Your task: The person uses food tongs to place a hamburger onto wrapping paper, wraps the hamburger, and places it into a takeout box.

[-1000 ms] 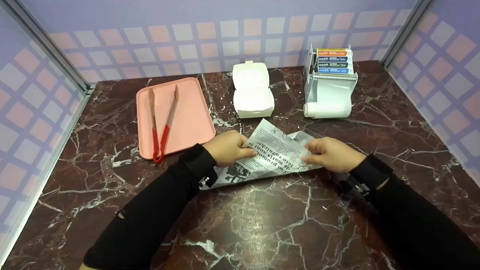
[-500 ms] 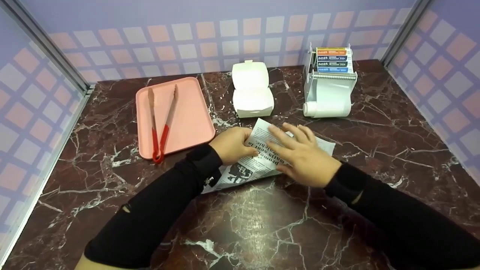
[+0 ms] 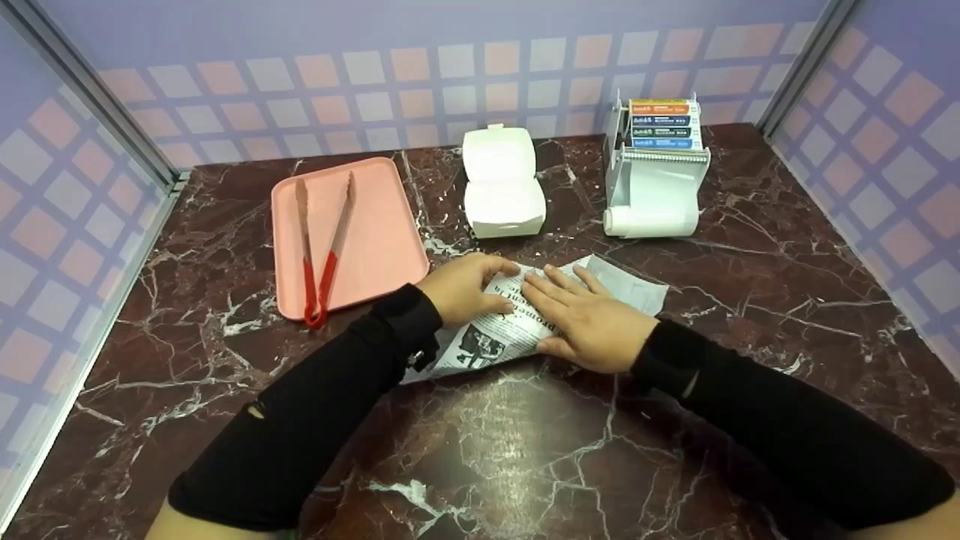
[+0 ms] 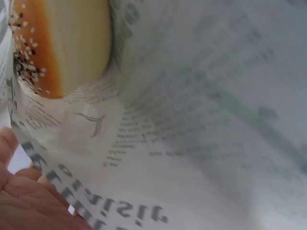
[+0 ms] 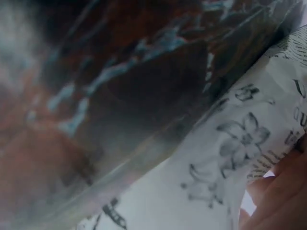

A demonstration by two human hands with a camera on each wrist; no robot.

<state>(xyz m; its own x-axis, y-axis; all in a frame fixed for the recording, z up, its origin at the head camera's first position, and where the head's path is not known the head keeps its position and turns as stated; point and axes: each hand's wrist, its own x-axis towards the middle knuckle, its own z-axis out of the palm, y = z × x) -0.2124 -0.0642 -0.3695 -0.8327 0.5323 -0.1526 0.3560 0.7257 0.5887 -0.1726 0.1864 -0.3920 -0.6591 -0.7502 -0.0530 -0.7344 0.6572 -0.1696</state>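
Note:
Newsprint-patterned wrapping paper [image 3: 484,341] lies folded over at the middle of the table. Inside it, the left wrist view shows a bun [image 4: 79,43] with black and white seeds on its browned crust; the head view hides it. My left hand [image 3: 466,289] holds the paper's left side, thumb and fingers curved round it. Spread over the top fold, the fingers of my right hand [image 3: 589,322] rest nearly straight on the paper. A loose flap of paper sticks out beyond the right hand. In the right wrist view, the paper [image 5: 206,177] shows flower drawings.
Behind the paper stands an opened white clamshell box [image 3: 504,202]. A pink tray [image 3: 375,247] at the left bears red-handled tongs [image 3: 322,277]. At the back right is a label dispenser [image 3: 660,180] with a white roll. Patterned walls bound the marbled table [image 3: 495,465].
My right hand has let go of the paper's right edge and moved left, laying its fingers on the fold. The upper paper corner has gone down. The left hand stays at the left side.

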